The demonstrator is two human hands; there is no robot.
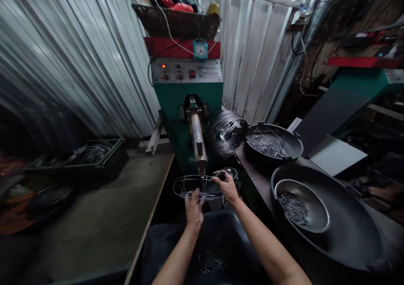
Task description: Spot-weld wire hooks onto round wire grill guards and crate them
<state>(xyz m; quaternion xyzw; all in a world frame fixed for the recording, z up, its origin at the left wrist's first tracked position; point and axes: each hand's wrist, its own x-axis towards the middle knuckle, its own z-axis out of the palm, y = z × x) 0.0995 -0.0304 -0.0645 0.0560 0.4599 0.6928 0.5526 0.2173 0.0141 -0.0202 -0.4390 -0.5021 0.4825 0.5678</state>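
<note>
A small oval wire frame (189, 187) is held under the metal electrode tip (200, 164) of a green welding machine (187, 92). My left hand (193, 209) grips the frame's near edge from below. At the frame's right end, my right hand (226, 186) pinches the wire. Several bent wire pieces (211, 262) lie on the dark cloth over my lap.
A coil of wire (226, 132) stands right of the machine. A black pan (274, 143) holds wire pieces, and a steel bowl (301, 205) of small wire bits sits inside a big black pan (347, 226). On the left bench, a green crate (82, 155) stands by the corrugated wall.
</note>
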